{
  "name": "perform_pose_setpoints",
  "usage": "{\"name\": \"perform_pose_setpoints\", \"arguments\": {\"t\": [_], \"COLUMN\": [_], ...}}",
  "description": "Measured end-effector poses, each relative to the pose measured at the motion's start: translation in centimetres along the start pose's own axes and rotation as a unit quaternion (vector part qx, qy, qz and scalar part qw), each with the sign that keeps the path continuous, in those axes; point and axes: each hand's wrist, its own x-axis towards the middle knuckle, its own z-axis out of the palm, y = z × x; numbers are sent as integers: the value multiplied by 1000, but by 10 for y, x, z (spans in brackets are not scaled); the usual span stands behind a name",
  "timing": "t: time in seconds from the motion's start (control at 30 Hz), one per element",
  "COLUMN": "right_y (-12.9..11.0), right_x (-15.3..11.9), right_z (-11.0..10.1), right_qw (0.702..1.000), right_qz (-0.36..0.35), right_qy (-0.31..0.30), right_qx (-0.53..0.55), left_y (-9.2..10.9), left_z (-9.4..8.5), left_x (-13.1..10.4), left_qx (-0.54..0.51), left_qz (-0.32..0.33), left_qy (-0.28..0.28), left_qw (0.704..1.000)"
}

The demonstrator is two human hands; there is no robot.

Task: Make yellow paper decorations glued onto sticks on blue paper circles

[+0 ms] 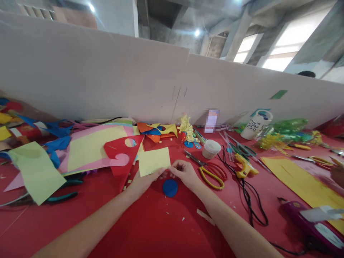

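Between my two hands, over the middle of the red table, is a small pale-yellow sheet of paper (pixel 154 161). My left hand (pixel 153 178) grips its lower edge, the thumb lying along the front. At the sheet's lower right corner, my right hand (pixel 182 172) pinches with thumb and fingertips. A blue disc (pixel 170 188) lies on the table just below my hands. Right of my right hand rest scissors (pixel 212 173) with red and yellow handles, the blades pointing away to the left. A cut red sheet (pixel 125 157) is to the left of my left hand.
Coloured paper (pixel 88 147) is piled at left, near teal-handled pliers (pixel 64 196). At right are a white cup (pixel 211 148), a yellow glue gun (pixel 244 166) with a black cord, a purple tool (pixel 309 222) and yellow sheets (pixel 301 179). A white partition (pixel 107 79) stands behind; another person's hand (pixel 338 172) shows far right.
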Motion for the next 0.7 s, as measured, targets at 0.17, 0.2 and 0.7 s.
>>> {"name": "perform_pose_setpoints", "arguments": {"t": [0.17,0.2,0.7], "right_y": [-5,-6,-6], "right_x": [0,0,8], "right_z": [-1,-1,-15], "right_qw": [1000,1000,998], "right_qz": [-2,-1,1], "right_qy": [-5,-6,38], "right_qx": [-7,-6,-43], "left_y": [-3,-5,-6], "left_z": [-4,-5,-16], "left_x": [1,1,10], "left_qx": [14,15,-208], "left_qz": [-6,-5,-7], "left_qy": [1,2,72], "left_qw": [1000,1000,976]}}
